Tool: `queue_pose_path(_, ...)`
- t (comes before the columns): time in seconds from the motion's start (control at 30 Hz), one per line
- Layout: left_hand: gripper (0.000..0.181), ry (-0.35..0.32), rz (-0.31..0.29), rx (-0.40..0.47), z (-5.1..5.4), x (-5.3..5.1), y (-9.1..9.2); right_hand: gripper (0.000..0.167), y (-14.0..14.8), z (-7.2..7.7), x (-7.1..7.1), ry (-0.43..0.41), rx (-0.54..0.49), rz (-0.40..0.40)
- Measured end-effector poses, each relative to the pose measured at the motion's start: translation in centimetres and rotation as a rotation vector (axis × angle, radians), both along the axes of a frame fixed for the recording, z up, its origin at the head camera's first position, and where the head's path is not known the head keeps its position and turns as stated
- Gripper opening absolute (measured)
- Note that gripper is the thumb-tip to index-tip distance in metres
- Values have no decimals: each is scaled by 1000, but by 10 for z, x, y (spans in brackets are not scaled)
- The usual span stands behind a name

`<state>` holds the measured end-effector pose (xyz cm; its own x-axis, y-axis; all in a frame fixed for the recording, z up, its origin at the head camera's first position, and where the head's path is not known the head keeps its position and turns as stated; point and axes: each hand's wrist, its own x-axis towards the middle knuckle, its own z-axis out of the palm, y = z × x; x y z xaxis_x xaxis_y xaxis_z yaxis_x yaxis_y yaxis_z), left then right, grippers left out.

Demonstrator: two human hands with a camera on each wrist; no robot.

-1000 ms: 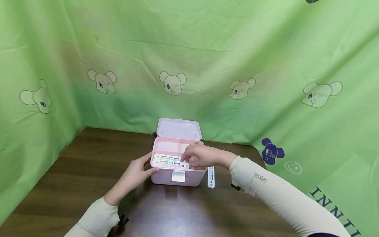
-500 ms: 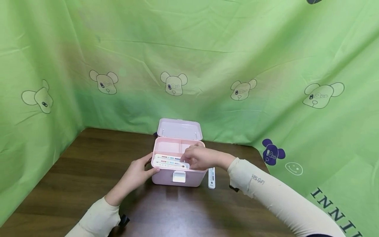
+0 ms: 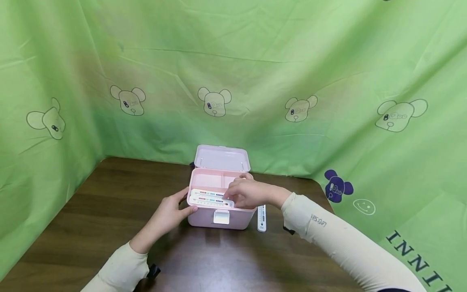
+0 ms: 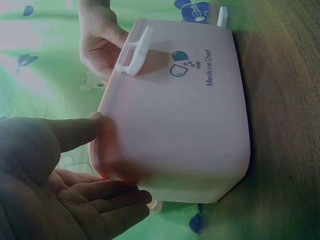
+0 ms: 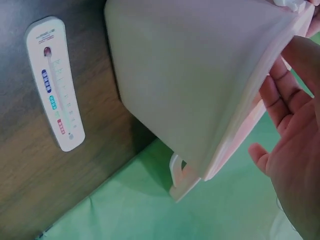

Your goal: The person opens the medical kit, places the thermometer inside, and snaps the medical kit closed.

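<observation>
Head view: thermometers [image 3: 209, 200] lie lengthwise inside the box [image 3: 202, 219] along its front, the right hand [image 3: 251, 193] nearer at their right ends, grip unclear, the left hand [image 3: 168, 213] gripping the box's left corner.

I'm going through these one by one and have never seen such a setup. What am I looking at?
There is no machine here: this is bare-handed human work. The wide picture comes from a camera on the head, the two closer ones from one on each wrist. On the brown table stands an open pink box marked "Medicine Chest", with at least two white thermometers inside. Another thermometer lies on the table, to the box's right. The left hand rests against the box's near left corner. The right hand reaches in, by the right end of the thermometers; whether it pinches one is hidden.
</observation>
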<state>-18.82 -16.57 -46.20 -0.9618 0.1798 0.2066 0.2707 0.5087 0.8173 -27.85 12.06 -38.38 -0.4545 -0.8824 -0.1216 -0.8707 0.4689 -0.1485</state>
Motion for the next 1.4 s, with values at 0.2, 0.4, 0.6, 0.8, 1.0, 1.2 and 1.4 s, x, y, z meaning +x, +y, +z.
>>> queue_pose_path(0.2,75,-2,10,-8,0,-1,0,37,-1,3,-1,-21,26,-23)
queue_pose_path(0.4,75,-12,17,-6,0,0,1,36,5,10,0,-44,-59,-120)
queue_pose_path(0.6,74,-10,20,-8,1,0,2,34,16,15,11,67,-187,-252)
queue_pose_path(0.8,75,-21,28,-8,0,0,2,30,26,18,25,164,-350,-381)
queue_pose_path(1.0,75,-21,27,-15,0,-1,1,28,40,15,36,215,-517,-458)
queue_pose_path(1.2,75,-27,21,-18,1,-2,1,27,54,8,49,262,-603,-518)
queue_pose_path(1.4,74,-24,18,-12,1,0,-1,29,69,-9,61,338,-641,-586)
